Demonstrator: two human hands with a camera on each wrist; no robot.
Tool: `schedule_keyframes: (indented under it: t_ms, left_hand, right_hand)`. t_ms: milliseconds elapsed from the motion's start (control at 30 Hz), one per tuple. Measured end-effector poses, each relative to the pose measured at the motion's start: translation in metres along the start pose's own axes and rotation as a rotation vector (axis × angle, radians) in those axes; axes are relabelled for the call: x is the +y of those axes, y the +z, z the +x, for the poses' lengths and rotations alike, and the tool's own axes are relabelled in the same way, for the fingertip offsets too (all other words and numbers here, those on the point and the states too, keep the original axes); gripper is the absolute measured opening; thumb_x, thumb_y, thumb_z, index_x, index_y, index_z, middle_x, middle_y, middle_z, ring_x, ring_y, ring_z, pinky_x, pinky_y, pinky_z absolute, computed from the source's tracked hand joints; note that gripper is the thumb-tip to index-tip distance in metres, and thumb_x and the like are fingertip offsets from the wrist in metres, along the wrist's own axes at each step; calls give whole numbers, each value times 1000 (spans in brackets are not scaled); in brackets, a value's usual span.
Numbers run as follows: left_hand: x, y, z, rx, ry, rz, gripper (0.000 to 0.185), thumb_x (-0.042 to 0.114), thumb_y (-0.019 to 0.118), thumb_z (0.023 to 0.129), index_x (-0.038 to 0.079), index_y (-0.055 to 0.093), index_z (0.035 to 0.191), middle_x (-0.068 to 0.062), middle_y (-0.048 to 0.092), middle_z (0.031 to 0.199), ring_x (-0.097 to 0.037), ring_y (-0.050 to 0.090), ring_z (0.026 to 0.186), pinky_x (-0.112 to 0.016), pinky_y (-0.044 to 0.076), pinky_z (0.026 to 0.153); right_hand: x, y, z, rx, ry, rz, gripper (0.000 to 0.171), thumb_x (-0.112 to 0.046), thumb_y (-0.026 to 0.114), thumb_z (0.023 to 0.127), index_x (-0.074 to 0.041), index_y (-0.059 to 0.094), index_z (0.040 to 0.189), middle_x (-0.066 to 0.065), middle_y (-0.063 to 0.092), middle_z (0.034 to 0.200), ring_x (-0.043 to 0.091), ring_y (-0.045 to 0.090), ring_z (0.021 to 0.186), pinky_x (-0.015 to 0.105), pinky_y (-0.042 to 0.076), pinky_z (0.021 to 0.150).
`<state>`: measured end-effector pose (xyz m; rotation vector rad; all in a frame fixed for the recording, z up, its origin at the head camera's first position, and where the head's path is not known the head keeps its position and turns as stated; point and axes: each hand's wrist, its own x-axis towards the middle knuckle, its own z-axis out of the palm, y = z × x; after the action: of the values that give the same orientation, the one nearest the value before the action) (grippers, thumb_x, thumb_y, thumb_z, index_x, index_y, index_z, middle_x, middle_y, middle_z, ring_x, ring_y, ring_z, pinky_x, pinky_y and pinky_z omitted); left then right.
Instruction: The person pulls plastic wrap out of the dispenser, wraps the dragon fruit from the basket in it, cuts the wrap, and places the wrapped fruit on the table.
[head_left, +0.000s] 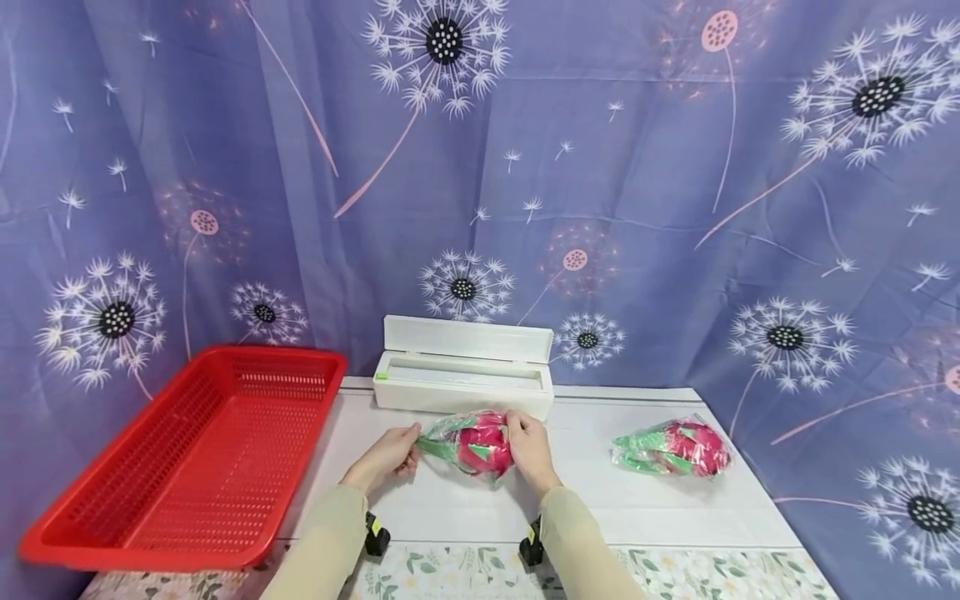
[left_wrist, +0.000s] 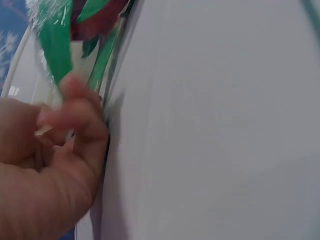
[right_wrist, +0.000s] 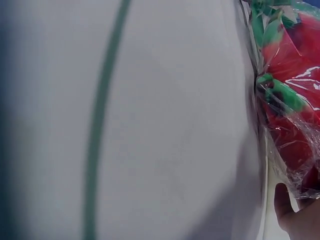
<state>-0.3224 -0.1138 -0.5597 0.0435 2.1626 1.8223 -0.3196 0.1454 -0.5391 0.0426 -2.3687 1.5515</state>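
Both hands grip wrapped dragon fruit on counter: left hand pinches film end, right hand clasps side. Second wrapped fruit done. Red basket empty.

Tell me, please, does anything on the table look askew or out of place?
Only the red basket: it juts past the table's left edge and sits tilted. The two wrapped dragon fruits and the open white box look in order.
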Motion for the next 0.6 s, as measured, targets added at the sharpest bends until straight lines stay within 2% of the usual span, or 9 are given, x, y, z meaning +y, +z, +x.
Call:
schedule_keyframes:
  t_ms: [67, 200, 267, 333, 400, 467, 533, 567, 600]
  left_hand:
    - [-2, 0, 1, 37, -2, 58, 39, 27, 36, 108, -5, 58, 108, 0, 48, 65, -9, 41, 50, -22, 35, 47]
    - [-5, -1, -4, 119, 15, 133, 33, 23, 40, 107, 3, 62, 92, 3, 42, 58, -9, 32, 45, -23, 30, 44]
    - [-5, -1, -7, 145, 33, 134, 31, 22, 42, 106, 2, 65, 97, 3, 40, 55, -9, 31, 43, -24, 30, 43]
    - [-4, -1, -9, 174, 46, 137, 29, 21, 46, 105, 3, 69, 105, 1, 40, 54, -11, 32, 43, -26, 31, 43]
    - [-2, -2, -11, 206, 75, 187, 28, 18, 50, 103, 3, 70, 116, -2, 55, 63, -14, 50, 53, -31, 44, 51]
    - [1, -3, -13, 215, 105, 275, 27, 16, 53, 101, 4, 70, 118, -8, 68, 84, -23, 64, 76, -40, 52, 69]
    - [3, -4, -16, 215, 137, 366, 26, 15, 55, 100, 4, 70, 119, -11, 69, 103, -29, 63, 97, -45, 50, 83]
    - [5, -5, -17, 220, 153, 405, 26, 15, 56, 99, 4, 69, 119, -12, 69, 106, -30, 62, 102, -46, 49, 86]
    - [6, -5, -18, 224, 165, 423, 27, 14, 57, 98, 4, 68, 121, -12, 68, 102, -29, 62, 95, -44, 49, 81]
  right_hand:
    - [1, 2, -1, -12, 2, 4, 31, -20, 47, 101, -11, 72, 84, 1, 68, 88, 16, 57, 86, 38, 47, 86]
    - [4, 5, -2, -48, 32, 17, 31, -22, 46, 102, -12, 75, 97, 3, 70, 104, 20, 61, 103, 42, 44, 96]
    - [5, 5, -1, -79, 45, 25, 32, -24, 45, 103, -12, 74, 103, 5, 69, 111, 24, 60, 111, 45, 42, 100]
    - [4, 2, 2, -144, 47, 29, 35, -28, 43, 104, -12, 72, 111, 7, 67, 117, 28, 57, 117, 48, 38, 104]
    - [3, -5, 3, -242, 56, 48, 40, -34, 39, 106, -13, 68, 122, 8, 64, 126, 30, 52, 124, 52, 32, 108]
    - [1, -15, 4, -335, 67, 74, 47, -39, 33, 107, -10, 60, 133, 12, 57, 135, 34, 48, 128, 57, 30, 107]
    - [0, -26, 1, -393, 115, 141, 53, -41, 28, 107, -6, 51, 140, 18, 51, 141, 39, 50, 124, 59, 35, 103]
    - [0, -32, 0, -407, 145, 181, 54, -41, 27, 108, -4, 48, 142, 21, 49, 141, 40, 52, 120, 59, 38, 100]
    - [0, -37, -2, -414, 169, 214, 56, -40, 26, 108, -1, 45, 143, 25, 47, 141, 41, 55, 116, 58, 43, 96]
